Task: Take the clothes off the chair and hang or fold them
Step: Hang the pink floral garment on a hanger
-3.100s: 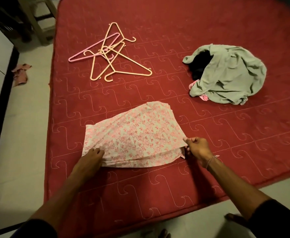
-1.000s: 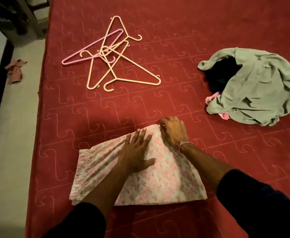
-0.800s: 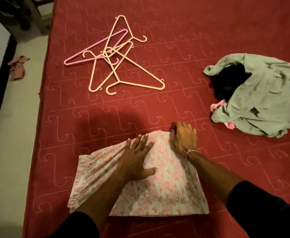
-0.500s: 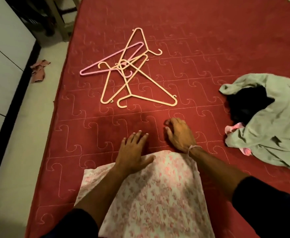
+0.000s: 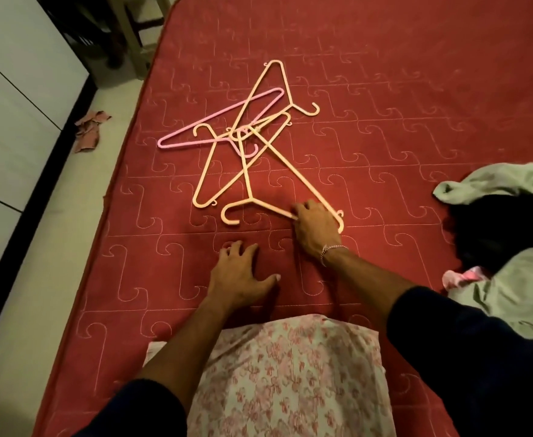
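Reaching for a hanger: right hand [image 5: 317, 230] laid on nearest cream hanger [image 5: 268, 197], grip impossible to tell. Left hand [image 5: 240, 274] spread, propped on the bed [image 5: 416, 89]. Floral garment [image 5: 290, 380] behind both hands. Next, probably: free this hanger from the tangle beyond.

Two bare arms in dark sleeves

The left hand [image 5: 239, 272] and the right hand [image 5: 315, 230] have nothing on them, no gloves and no rings that can be seen. Both forearms are bare too. Each arm has a dark blue sleeve [image 5: 467, 348] pushed up near the elbow. The right wrist wears a thin, shiny silver bracelet [image 5: 330, 250] that looks like a little chain.
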A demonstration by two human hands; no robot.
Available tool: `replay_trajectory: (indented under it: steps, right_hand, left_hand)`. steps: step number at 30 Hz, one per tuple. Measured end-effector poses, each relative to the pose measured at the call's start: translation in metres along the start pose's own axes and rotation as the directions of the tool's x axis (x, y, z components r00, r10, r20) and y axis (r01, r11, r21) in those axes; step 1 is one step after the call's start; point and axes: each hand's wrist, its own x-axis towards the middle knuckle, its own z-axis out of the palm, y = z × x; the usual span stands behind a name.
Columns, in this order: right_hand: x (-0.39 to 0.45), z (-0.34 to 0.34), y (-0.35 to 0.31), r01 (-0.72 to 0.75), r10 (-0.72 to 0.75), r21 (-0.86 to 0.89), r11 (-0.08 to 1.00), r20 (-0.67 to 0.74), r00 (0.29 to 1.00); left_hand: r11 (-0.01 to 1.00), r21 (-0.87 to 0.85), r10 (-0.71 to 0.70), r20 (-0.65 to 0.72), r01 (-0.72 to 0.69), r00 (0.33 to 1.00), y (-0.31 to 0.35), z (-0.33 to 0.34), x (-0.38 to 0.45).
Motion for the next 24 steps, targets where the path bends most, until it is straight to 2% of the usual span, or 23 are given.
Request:
replay_trajectory:
  steps: [4, 7, 9, 11, 14, 16, 19, 24]
  right_hand:
    - [-0.022, 0.005, -0.003, 0.063, -0.066, 0.105, 0.992, 0.023, 0.998]
    - [-0.049, 0.008, -0.014, 0.071, -0.068, 0.300, 0.951, -0.021, 0.997]
    - [-0.067, 0.007, -0.027, 0.068, -0.052, 0.412, 0.909, -0.050, 0.997]
    - [-0.088, 0.004, -0.043, 0.046, -0.028, 0.494, 0.868, -0.044, 0.999]
    - [-0.119, 0.002, -0.070, 0.016, 0.002, 0.565, 0.825, -0.031, 1.000]
    - [-0.138, 0.002, -0.088, 0.006, 0.013, 0.616, 0.788, -0.025, 1.000]
    - [-0.166, 0.001, -0.115, -0.005, 0.009, 0.678, 0.735, -0.003, 1.000]
    - [-0.205, 0.002, -0.152, 0.066, -0.072, 0.701, 0.710, -0.020, 0.997]
  left_hand:
    - [0.993, -0.106, -0.046, -0.017, 0.044, 0.999, 0.013, 0.005, -0.007]
    - [0.933, -0.347, -0.115, -0.050, 0.091, 0.992, 0.017, 0.000, -0.006]
    - [0.791, -0.602, -0.191, -0.064, 0.115, 0.980, 0.017, -0.009, -0.007]
    - [0.567, -0.813, -0.269, -0.032, 0.132, 0.963, 0.019, -0.020, -0.014]
    - [0.301, -0.949, -0.343, -0.016, 0.094, 0.939, 0.020, -0.029, -0.032]
    - [0.157, -0.984, -0.332, 0.024, 0.080, 0.943, 0.018, -0.035, -0.051]
    - [0.134, -0.986, -0.324, 0.047, 0.095, 0.945, 0.004, -0.039, -0.077]
    - [0.111, -0.988, -0.327, 0.064, 0.105, 0.943, -0.036, -0.037, -0.121]
